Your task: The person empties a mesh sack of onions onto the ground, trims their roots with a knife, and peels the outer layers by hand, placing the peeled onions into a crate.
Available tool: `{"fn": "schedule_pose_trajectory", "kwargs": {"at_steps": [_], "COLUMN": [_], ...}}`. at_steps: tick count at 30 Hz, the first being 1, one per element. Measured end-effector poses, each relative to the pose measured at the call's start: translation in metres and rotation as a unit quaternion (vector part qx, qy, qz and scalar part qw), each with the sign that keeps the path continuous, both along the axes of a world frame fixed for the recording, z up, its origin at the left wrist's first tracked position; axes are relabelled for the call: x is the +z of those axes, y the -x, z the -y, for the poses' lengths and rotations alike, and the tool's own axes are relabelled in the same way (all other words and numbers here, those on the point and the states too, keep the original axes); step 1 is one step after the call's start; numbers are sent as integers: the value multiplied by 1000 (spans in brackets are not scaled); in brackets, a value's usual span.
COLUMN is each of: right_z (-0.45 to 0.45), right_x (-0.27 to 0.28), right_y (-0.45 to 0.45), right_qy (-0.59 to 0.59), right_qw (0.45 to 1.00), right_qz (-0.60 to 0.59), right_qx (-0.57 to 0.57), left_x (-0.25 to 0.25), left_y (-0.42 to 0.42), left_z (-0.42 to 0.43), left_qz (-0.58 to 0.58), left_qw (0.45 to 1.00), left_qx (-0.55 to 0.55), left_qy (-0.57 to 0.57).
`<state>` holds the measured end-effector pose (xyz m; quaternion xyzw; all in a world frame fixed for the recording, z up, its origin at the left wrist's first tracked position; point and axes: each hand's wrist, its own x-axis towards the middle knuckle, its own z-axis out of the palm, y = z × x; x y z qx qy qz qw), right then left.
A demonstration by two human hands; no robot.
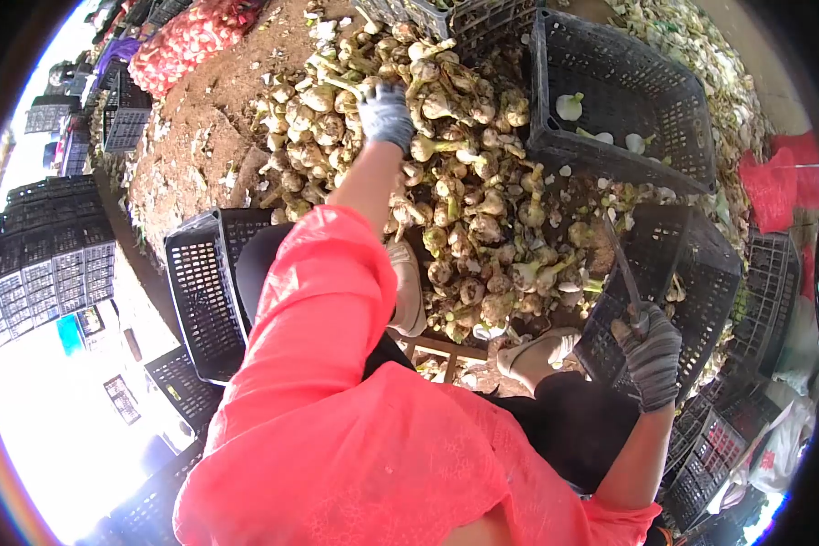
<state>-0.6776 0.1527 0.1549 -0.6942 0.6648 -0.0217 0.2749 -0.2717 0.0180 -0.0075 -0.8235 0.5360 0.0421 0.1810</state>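
My left hand [387,116], in a grey glove, reaches into the far part of a big heap of garlic bulbs [469,196] with stems. Its fingers bend down among the bulbs, and their tips are hidden, so whether they grip one cannot be seen. In a striped grey glove, my right hand [651,353] is closed around the handle of a knife [621,261]. The narrow blade points up and away, over the edge of a black crate [642,238] beside my right foot.
Another black crate [539,136], holding a few trimmed white bulbs [570,106], stands beyond the heap. To my left is a black crate [200,296], with stacked crates [50,259] farther out. A red net sack [191,45] lies at the far left. Peelings [746,100] cover the ground at right.
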Motion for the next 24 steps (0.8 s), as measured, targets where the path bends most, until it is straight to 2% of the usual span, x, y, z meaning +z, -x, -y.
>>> {"fn": "schedule_pose_trajectory", "kwargs": {"at_steps": [2, 4, 5, 6, 8, 9, 10, 11, 12, 14, 15, 16, 17, 18, 20, 21, 22, 24], "right_z": [4, 9, 10, 11, 13, 14, 14, 13, 11, 9, 10, 8, 6, 4, 0, -1, -3, -13], "right_x": [-1, -3, -4, -7, -10, -4, -4, -6, -7, -5, -4, 0, 4, 9, 14, 15, 15, 12], "right_y": [-2, -4, -7, -8, -8, -13, -12, -9, -3, 1, 0, -2, -4, -5, -6, -5, -4, -5], "right_qy": [-6, -7, -3, -20, -51, -1, 19, 40, 63, 44, 37, 45, 54, 63, 107, 122, 134, 142], "right_qw": [1000, 999, 1000, 1000, 998, 999, 998, 996, 994, 999, 997, 995, 992, 989, 989, 990, 990, 985], "right_qz": [-15, -26, 1, 15, 41, -32, -33, -36, -42, 18, 54, 75, 97, 117, 98, 65, 31, -67], "right_qx": [10, 19, 8, -1, -22, 37, 52, 65, 75, 6, -26, -39, -52, -65, -31, -5, 20, 70], "left_x": [10, -2, -23, -23, -14, -9, -5, -9, 28, 13, 21, 31, 41, 50, 8, 6, 13, 29], "left_y": [-23, -58, -81, -82, -86, -85, -85, -93, -69, -69, -50, -19, 17, 50, 100, 133, 164, 209], "left_z": [10, 30, 37, 33, 45, 42, 36, 36, 12, 10, 13, 9, 2, -5, -16, -30, -49, -86], "left_qz": [118, 3, -29, 25, -37, -38, -40, -96, -88, -103, -357, -580, -751, -855, -923, -929, -936, -948], "left_qw": [989, 1000, 999, 1000, 995, 995, 995, 989, 996, 987, 897, 726, 490, 209, 13, -2, 21, 100], "left_qx": [-88, 7, -1, -1, -1, -7, -14, -47, -21, 91, 200, 289, 353, 388, 382, 370, 345, 281], "left_qy": [-1, -20, -26, 11, -91, -90, -88, -103, -8, 78, 165, 230, 267, 274, 56, -20, -65, -112]}}
